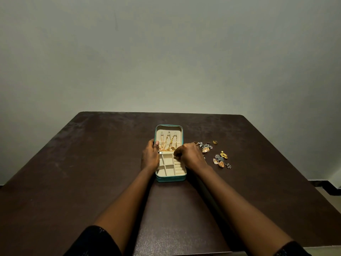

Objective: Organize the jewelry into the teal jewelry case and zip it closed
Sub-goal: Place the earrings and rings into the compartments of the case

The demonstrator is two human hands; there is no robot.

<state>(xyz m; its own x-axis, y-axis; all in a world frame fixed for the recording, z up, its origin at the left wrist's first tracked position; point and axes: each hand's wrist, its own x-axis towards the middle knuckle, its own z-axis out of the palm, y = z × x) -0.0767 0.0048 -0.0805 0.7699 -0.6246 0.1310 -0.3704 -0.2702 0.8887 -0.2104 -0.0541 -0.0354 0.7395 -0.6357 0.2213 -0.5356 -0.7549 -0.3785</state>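
The teal jewelry case (170, 179) lies open on the dark table, lid flat at the far end. Gold chains (168, 144) hang from hooks in the beige lid. The near half has beige compartments and ring rolls (178, 168). My left hand (150, 157) grips the case's left edge at the hinge, thumb on the lid rim. Over the ring rolls my right hand (190, 156) has its fingers curled and pinches something small that I cannot make out. Loose earrings (220, 161) and other pieces (204, 146) lie right of the case.
The dark brown table (92, 172) stands against a plain grey wall. A small gold piece (215, 142) sits beyond the earrings. The table's right edge drops to a light floor at the right.
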